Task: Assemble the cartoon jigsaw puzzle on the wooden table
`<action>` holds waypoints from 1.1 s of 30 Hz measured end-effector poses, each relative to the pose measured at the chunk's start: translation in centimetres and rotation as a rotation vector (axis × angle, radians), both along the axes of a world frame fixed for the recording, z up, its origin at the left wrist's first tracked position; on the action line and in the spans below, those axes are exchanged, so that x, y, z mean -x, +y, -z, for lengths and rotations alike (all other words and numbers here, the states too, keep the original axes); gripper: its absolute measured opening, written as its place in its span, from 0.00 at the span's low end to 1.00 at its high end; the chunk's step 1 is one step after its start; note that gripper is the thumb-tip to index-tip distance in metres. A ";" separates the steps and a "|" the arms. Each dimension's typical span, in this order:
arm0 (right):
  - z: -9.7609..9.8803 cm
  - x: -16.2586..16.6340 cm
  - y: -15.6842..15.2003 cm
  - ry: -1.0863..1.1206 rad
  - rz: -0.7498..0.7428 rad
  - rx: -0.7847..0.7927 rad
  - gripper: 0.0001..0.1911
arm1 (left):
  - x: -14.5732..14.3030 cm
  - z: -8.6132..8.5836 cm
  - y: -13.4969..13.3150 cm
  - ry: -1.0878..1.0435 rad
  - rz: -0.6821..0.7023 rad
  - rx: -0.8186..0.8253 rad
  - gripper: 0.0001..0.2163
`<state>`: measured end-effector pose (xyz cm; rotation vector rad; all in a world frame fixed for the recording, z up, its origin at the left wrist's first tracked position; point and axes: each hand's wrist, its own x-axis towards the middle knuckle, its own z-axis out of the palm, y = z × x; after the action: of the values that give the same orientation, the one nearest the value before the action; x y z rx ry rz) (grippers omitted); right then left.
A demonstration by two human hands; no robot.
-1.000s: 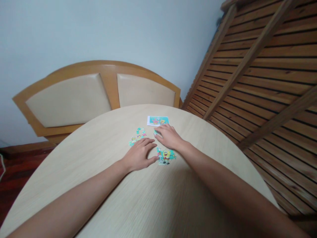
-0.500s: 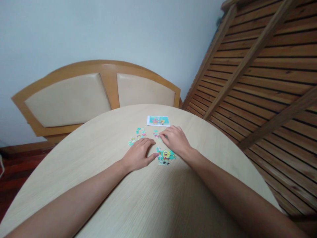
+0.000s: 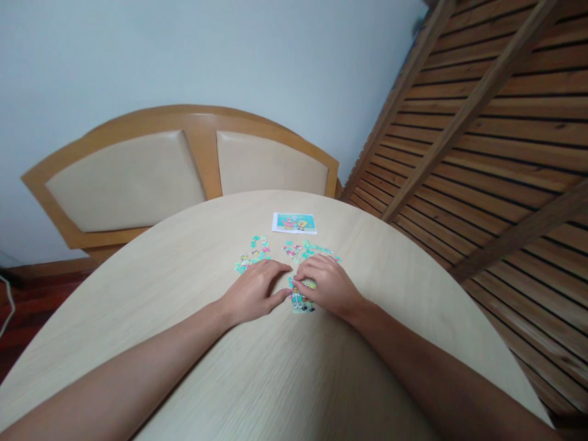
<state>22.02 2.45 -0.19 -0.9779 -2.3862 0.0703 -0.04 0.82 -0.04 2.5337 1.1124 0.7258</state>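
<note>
A partly joined jigsaw puzzle [image 3: 297, 302] with cartoon figures lies flat on the table between my hands. My left hand [image 3: 257, 288] rests at its left, fingers and thumb apart, with the thumb tip at the puzzle's left edge. Over the puzzle's upper right part is my right hand [image 3: 328, 283], thumb and fingertips pinched together on a small puzzle piece [image 3: 294, 280] at the top left edge; the fingers mostly hide it. Loose puzzle pieces [image 3: 260, 244] are scattered beyond my left hand, and more lie beyond my right.
A picture sheet [image 3: 294, 223] with cartoon figures lies farther back on the round wooden table [image 3: 193, 257]. Behind the table stands a padded wooden headboard [image 3: 202, 153] against the wall. Wooden slats [image 3: 482, 153] lean at the right.
My right hand has come back from the loose pieces toward me and now covers part of the joined puzzle. My left hand stays almost where it was.
</note>
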 end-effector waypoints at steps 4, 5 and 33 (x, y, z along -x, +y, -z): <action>0.3 0.0 0.0 0.039 -0.061 0.070 0.05 | 0.1 0.1 -0.1 -0.023 -0.009 0.013 0.15; 0.3 0.0 0.0 0.048 -0.065 0.070 0.05 | 0.1 0.1 -0.1 -0.034 -0.010 0.016 0.14; -0.2 -0.2 -0.6 0.052 -0.133 0.225 0.19 | 0.7 0.7 1.2 -0.326 -0.139 0.214 0.07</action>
<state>22.20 1.89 -0.03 -0.9024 -2.4298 0.4162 -0.78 1.98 -0.75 2.0858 1.1862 0.9586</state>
